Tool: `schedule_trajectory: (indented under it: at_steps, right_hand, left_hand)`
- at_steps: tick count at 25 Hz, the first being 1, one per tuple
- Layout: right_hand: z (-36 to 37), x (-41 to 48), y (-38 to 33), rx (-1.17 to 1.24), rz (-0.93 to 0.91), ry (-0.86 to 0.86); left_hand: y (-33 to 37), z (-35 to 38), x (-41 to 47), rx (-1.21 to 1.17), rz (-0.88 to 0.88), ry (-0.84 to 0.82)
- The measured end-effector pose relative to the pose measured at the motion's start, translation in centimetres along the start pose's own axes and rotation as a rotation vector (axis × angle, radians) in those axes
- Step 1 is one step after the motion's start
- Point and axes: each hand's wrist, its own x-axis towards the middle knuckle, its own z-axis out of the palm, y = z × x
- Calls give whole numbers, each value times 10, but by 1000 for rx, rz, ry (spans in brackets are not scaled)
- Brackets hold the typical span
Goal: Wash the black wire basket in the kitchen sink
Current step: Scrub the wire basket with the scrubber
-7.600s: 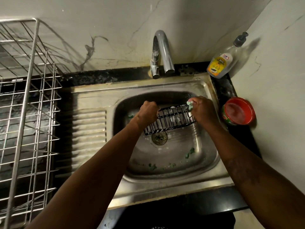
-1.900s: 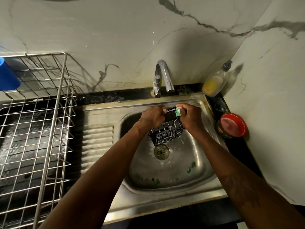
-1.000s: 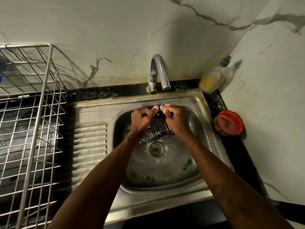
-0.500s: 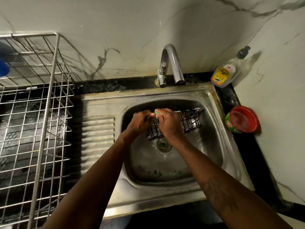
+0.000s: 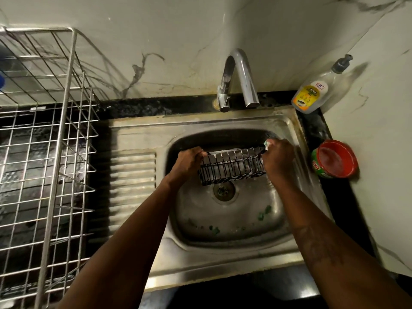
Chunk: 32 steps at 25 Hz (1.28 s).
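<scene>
Steel sink [image 5: 200,270] in black counter [image 5: 156,108], marble wall [image 5: 178,41] behind. Over the drain [image 5: 224,190], the soapy black wire basket [image 5: 231,168]: left hand [image 5: 189,162] curls its fingers round one end, right hand [image 5: 278,159] pinching a pale pad [image 5: 266,143] at the other.

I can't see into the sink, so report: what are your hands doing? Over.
Left hand grips black wire basket at left end. Right hand at its right end, holding scrub pad. Basket inside sink, nothing blocking.
</scene>
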Motion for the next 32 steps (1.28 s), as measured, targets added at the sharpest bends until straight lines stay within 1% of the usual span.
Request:
schedule_trajectory:
  at_steps: [1, 2, 5, 7, 10, 14, 16, 20, 22, 23, 26, 27, 28, 29, 32]
  right_hand:
    - [2, -5, -10, 31, -5, -12]
    - [7, -14, -24, 66, -50, -45]
    - [24, -53, -72, 175, -330, -149]
    - [32, -67, -89, 272, -426, -173]
    - [38, -69, -91, 298, -474, -220]
    - [37, -79, -74, 228, -745, -300]
    - [36, -80, -73, 230, -839, -329]
    - [39, -64, -104, 202, -831, -332]
    - [39, -66, -108, 188, -838, -332]
    - [38, -71, -104, 171, -860, -353]
    - [36, -95, -77, 63, -938, -503]
    - [36, -102, -69, 64, -953, -542]
    - [36, -105, -65, 92, -941, -555]
    - [36, -102, -64, 143, -892, -527]
    - [33, -67, -76, 242, -656, -333]
  left_hand:
    - [1, -1, 0, -8, -25, -5]
    - [2, -3, 1, -10, -52, -11]
    - [8, -9, 5, 3, -142, -38]
    - [8, -11, 7, 1, -179, -61]
    - [3, -13, 9, -14, -192, -68]
    - [2, -11, 8, -47, -177, -60]
    - [0, -11, 8, -52, -178, -63]
    - [-8, -15, 12, 7, -150, -117]
    - [-10, -18, 14, -18, -164, -111]
    - [-11, -18, 13, -46, -164, -101]
    - [-9, -15, 10, -68, -153, -87]
    - [-9, -14, 10, -73, -157, -86]
    - [-9, -14, 10, -74, -165, -92]
    - [-7, -15, 10, -75, -171, -109]
    - [-4, -16, 9, -57, -191, -135]
